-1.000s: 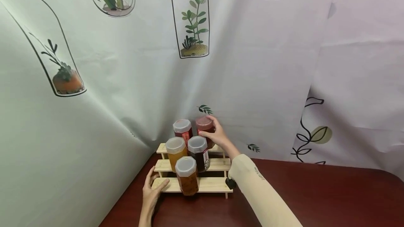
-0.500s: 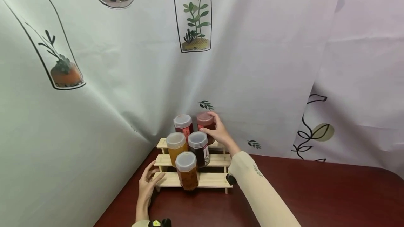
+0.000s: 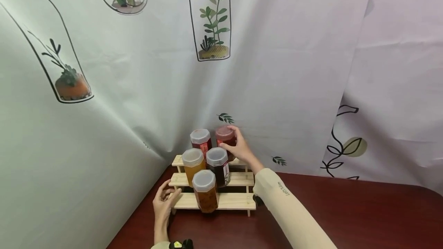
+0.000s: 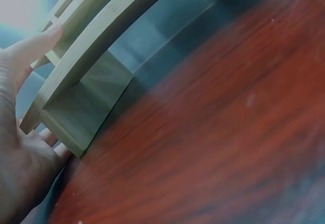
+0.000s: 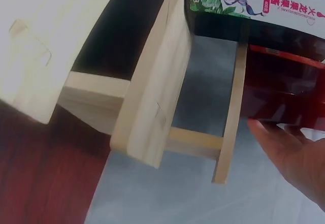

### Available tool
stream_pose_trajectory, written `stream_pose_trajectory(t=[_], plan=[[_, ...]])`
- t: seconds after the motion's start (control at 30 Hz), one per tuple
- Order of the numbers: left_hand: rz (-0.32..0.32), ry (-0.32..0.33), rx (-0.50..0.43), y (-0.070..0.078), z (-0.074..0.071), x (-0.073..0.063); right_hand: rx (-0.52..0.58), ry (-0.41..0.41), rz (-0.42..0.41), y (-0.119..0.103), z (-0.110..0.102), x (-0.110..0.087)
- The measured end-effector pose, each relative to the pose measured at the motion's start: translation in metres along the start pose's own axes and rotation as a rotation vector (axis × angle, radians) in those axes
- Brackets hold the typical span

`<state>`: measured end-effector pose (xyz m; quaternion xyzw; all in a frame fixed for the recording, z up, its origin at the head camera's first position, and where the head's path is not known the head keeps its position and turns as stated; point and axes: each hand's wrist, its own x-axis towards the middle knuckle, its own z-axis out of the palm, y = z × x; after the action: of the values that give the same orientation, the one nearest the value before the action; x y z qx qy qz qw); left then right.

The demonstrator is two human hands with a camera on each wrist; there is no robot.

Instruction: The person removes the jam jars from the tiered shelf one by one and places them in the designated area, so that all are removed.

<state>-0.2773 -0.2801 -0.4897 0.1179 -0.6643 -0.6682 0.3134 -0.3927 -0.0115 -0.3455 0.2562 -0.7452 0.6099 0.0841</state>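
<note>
A three-step wooden rack [image 3: 238, 201] carries several octagonal jars of jam. My left hand [image 3: 164, 205] holds the rack's left end, thumb over the lowest step and fingers around its outer side, as the left wrist view shows. With my right hand [image 3: 240, 150] I grip a dark red jam jar [image 3: 225, 133] with a reddish lid at the right of the top step. Beside it stands another red jar [image 3: 200, 138] with a pale lid. Amber [image 3: 193, 160] and dark purple [image 3: 218, 166] jars share the middle step; a brown jar [image 3: 205, 191] stands on the lowest.
A pale cloth [image 3: 294, 87] printed with plants hangs right behind the rack and along its left side. The dark red tabletop [image 3: 346, 210] extends to the right and in front.
The head view has shifted slightly. My left hand has eased a little outward along the rack's end, its thumb overlapping the step less. The right hand stays on the red-lidded jar.
</note>
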Motion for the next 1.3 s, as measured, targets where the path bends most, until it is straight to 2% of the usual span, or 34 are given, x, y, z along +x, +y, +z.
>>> stream_pose_trajectory(t=[0.27,0.5,0.57,0.63,0.77,0.8,0.87,1.03,1.13,1.3], plan=[[0.064,0.069,-0.023,0.0,0.005,0.0,0.001,0.025,0.01,0.001,0.0,0.0],[0.052,0.074,-0.007,0.0,0.009,0.003,-0.038,0.102,-0.01,-0.001,-0.008,-0.003],[0.056,0.076,-0.008,-0.001,0.008,0.003,-0.059,0.124,-0.034,-0.001,-0.009,-0.005],[0.062,0.071,-0.012,0.006,0.007,-0.002,-0.07,0.149,-0.048,-0.009,-0.011,-0.012],[0.074,0.071,-0.018,0.004,0.006,-0.002,-0.069,0.189,-0.037,-0.006,-0.017,-0.014],[0.071,0.069,-0.012,0.005,0.006,-0.002,-0.064,0.196,-0.021,-0.006,-0.019,-0.013],[0.065,0.07,-0.013,-0.003,0.006,0.0,-0.069,0.209,0.006,0.003,-0.026,-0.009],[0.067,0.08,-0.008,0.0,0.008,-0.002,-0.092,0.225,0.05,-0.002,-0.043,-0.013],[0.078,0.089,-0.009,0.0,0.01,-0.001,-0.098,0.245,0.041,-0.006,-0.055,-0.016],[0.087,0.111,-0.07,-0.002,0.012,0.002,-0.109,0.279,-0.003,-0.017,-0.074,-0.024]])
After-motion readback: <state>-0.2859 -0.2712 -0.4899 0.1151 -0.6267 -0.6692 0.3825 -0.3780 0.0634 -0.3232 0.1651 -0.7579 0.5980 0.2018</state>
